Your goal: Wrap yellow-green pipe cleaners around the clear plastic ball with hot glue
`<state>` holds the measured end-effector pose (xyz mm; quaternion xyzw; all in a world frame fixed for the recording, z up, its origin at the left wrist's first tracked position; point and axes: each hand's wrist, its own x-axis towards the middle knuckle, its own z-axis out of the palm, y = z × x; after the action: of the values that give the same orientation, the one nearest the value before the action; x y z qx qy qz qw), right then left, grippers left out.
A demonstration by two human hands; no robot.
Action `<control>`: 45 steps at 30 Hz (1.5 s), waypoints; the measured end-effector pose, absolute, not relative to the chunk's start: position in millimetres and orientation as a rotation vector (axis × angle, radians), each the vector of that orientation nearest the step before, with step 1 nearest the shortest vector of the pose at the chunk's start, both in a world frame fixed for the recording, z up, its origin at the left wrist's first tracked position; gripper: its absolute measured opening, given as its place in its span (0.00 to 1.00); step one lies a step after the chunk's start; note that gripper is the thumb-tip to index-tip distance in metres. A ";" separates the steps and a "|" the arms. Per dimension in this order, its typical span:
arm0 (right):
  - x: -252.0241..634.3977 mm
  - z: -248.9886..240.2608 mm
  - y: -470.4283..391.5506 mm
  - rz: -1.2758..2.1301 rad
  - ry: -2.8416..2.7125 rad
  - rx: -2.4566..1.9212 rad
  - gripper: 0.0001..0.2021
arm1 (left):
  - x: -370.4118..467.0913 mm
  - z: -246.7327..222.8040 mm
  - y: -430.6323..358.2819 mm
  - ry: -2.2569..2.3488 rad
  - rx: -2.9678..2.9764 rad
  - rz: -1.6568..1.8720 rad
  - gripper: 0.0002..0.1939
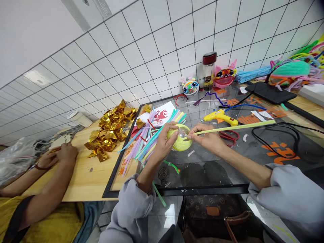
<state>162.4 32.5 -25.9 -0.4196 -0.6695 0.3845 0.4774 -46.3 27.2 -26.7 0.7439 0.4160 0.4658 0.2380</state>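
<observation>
My left hand (165, 140) is wrapped round the left side of a ball wound with yellow pipe cleaner (181, 144). A clear round part shows at the middle of the ball. My right hand (205, 136) pinches a yellow-green pipe cleaner strip (243, 127) against the ball's right side. The strip's long free end stretches to the right, above the yellow glue gun's level table area. Just left of my left hand lies a bundle of pastel pipe cleaners (149, 138).
A yellow glue gun (220, 116), red-handled scissors (230, 136), a black cable (275, 155) and a phone (270, 92) lie nearby. Behind stand a bottle (209, 72) and decorated faces (190, 86). Gold foil pieces (111, 125) and another person's hands (60, 155) are left.
</observation>
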 end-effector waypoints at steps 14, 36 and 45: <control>161.2 -27.1 33.2 0.937 -1.631 -1.027 0.07 | -48.3 -26.0 27.0 1.129 2.103 1.278 0.13; 160.5 -25.9 32.6 1.006 -1.610 -1.023 0.07 | -44.4 -26.2 26.9 1.175 2.018 1.315 0.14; 160.6 -25.0 31.2 1.009 -1.612 -1.020 0.08 | -41.0 -27.4 26.0 1.147 1.967 1.370 0.13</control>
<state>160.6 31.2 -25.0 -0.4166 -0.6586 0.4122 0.4720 -41.0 26.0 -27.4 0.7185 0.4190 0.5005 0.2400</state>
